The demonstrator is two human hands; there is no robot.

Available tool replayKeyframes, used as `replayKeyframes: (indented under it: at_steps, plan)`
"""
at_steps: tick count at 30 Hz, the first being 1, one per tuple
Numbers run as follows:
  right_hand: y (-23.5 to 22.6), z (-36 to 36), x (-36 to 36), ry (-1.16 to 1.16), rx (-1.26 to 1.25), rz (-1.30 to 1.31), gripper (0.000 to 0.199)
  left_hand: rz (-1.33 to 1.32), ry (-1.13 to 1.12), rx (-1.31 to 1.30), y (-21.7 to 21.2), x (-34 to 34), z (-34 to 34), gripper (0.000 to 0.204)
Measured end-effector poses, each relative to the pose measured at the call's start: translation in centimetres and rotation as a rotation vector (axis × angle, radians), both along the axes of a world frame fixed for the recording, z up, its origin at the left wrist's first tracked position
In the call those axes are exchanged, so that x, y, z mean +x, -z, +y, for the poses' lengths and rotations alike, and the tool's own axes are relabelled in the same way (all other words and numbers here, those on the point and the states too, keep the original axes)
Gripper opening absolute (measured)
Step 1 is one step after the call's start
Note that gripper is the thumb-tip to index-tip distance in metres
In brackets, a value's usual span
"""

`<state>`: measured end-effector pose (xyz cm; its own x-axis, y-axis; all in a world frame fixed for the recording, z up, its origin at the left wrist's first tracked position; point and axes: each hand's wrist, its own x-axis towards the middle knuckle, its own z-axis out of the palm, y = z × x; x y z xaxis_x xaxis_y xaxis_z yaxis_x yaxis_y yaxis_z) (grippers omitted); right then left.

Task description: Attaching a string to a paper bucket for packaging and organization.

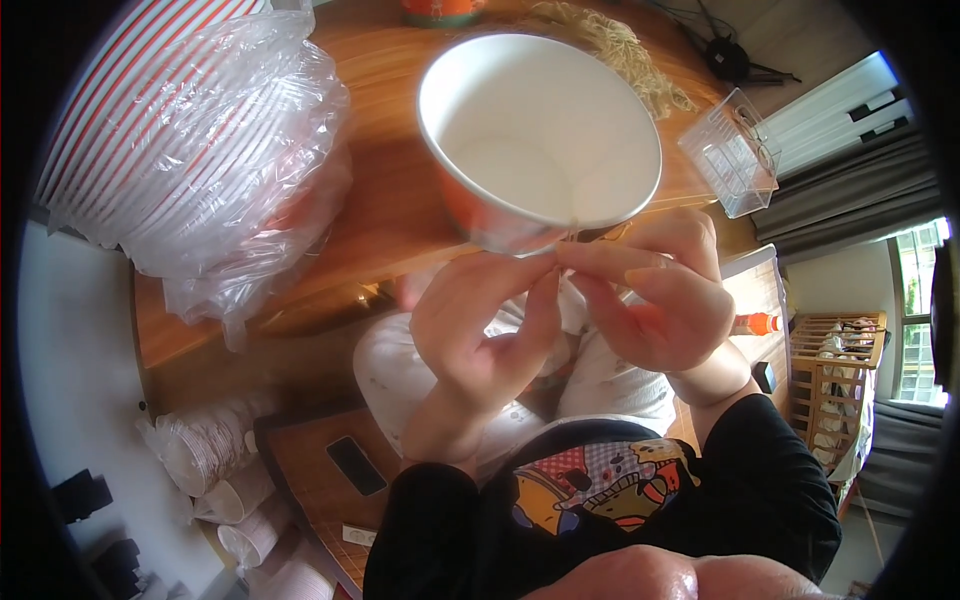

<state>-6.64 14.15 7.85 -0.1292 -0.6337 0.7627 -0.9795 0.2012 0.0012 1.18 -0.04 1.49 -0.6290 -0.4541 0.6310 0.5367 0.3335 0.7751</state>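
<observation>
The person's left hand (488, 325) and right hand (650, 290) are meeting just beside the near rim of a large round paper tub, white inside and orange-red outside (545, 135), and both are pinching with thumb and index fingertips around a thin, pale straw-coloured strand (573, 231). The strand is poking up past the fingertips against the tub's near rim; how it is running between the fingers is too small to tell. The tub is standing open-mouthed on a brown wood-grained surface (385, 180), close to its near edge. Beyond the tub, toward the far right, a loose bundle of pale yellow, crinkled strands (630, 60) is lying on the surface, and near its right end a clear plastic open-topped box (725, 155) is resting. At the far edge of the view, an orange-red and green round container (442, 8) is showing only in part. On the left, a tall stack of white tubs with red-orange bands (120, 110) is leaning over the surface, partly wrapped in a crumpled clear plastic bag (270, 130). At the near left, a dark, flat phone (356, 466) is lying on a lower brown panel (310, 455), with bagged stacks of white containers (205, 455) sitting farther left.
</observation>
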Motion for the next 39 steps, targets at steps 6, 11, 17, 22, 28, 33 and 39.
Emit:
replayKeyframes:
  at_steps: [6,11,17,22,28,33,39]
  plan:
    - [-0.03,-0.14,0.55,0.022,-0.054,-0.093,0.05,-0.016,-0.013,-0.02,0.11,0.12,0.03,0.015]
    - [-0.14,0.0,0.36,0.035,-0.02,-0.01,0.049,-0.02,-0.018,-0.018,0.14,-0.01,0.22,0.017]
    - [-0.02,0.1,0.19,0.013,-0.038,0.005,0.05,-0.025,-0.009,-0.035,-0.05,0.05,0.19,0.018]
    - [0.44,0.06,0.48,0.033,-0.069,-0.063,0.052,-0.039,-0.012,-0.033,-0.13,0.02,0.23,0.018]
    - [0.41,0.33,0.26,0.021,-0.064,-0.053,0.053,-0.042,0.01,0.008,-0.14,-0.14,0.37,0.019]
    - [0.23,0.34,0.34,0.01,-0.021,-0.008,0.051,-0.03,0.003,-0.011,0.01,-0.11,0.25,0.018]
    - [0.4,0.05,0.07,0.012,-0.07,0.004,0.05,-0.05,-0.033,-0.03,0.12,0.03,0.34,0.016]
